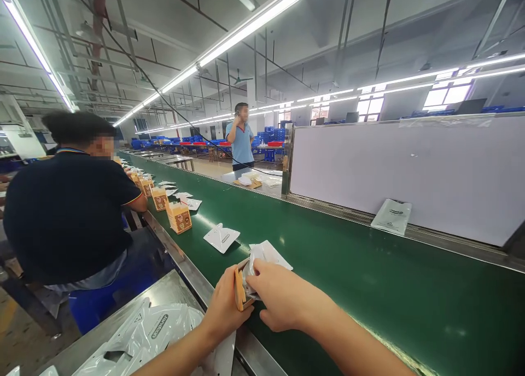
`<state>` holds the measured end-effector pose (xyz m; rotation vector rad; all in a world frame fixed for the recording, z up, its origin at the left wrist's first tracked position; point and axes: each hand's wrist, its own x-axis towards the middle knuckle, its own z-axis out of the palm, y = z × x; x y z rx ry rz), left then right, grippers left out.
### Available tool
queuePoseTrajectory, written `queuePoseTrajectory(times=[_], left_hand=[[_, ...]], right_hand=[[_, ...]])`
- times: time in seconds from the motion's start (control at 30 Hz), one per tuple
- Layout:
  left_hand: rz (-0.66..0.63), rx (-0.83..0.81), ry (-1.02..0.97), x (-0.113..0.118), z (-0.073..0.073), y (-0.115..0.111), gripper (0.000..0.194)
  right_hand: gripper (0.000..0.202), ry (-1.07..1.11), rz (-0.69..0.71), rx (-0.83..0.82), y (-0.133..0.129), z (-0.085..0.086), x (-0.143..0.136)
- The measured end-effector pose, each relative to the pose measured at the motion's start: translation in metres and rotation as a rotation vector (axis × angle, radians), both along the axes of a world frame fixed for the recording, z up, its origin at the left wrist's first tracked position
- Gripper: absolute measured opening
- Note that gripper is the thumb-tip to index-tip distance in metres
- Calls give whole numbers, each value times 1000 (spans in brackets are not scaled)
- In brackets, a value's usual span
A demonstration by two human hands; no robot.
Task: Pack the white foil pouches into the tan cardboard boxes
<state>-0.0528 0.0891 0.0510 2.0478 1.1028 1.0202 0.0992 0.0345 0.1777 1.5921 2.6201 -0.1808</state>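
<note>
My left hand [225, 304] is closed around a small orange cardboard box [240, 288], tilted at the near edge of the green conveyor belt [336, 266]. My right hand [279, 294] pinches a white plastic pouch [253, 256] at the box's open end. Whether part of the pouch is inside the box is hidden by my fingers. Just beyond my hands lies a flat white piece [276, 256], and farther left on the belt rests another white pouch [221, 237] with dark lettering.
Several orange boxes, one a near box [179, 217], stand along the belt beside white pouches. A pile of pouches [151, 332] covers the metal side table. A co-worker [69, 201] sits left; another person [241, 138] stands beyond. A white panel [389, 174] borders the belt, with a pouch [391, 216] against it.
</note>
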Motion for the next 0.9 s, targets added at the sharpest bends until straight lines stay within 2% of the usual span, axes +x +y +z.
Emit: queuePoseTrajectory(times=[0.17,0.3,0.43,0.5,0.6,0.7,0.8,0.9], left_hand=[[-47,-45,72,5,6,-5,66],[-68,-37,105,11,6,-9,66],[-88,-31,92,16,6,-11,68],[-90,-43,111,19,8,-14,69],[-131,-22,140,25,13,-21,69],[-167,-10,151,31,17,-29,63],[-206,-27,116,35,16,-30,63],[-245,-90,15,37,10,-26,73]], right_hand=[[16,-21,5,-57,15,14,4],[41,38,-3,-69,24,7,21],[27,47,9,-59,11,2,33],[22,77,14,-111,4,6,38],[38,81,50,-252,4,9,40],[46,-61,121,-333,10,2,34],[48,-153,103,-300,10,-9,28],[50,-123,41,-204,-5,-11,26]])
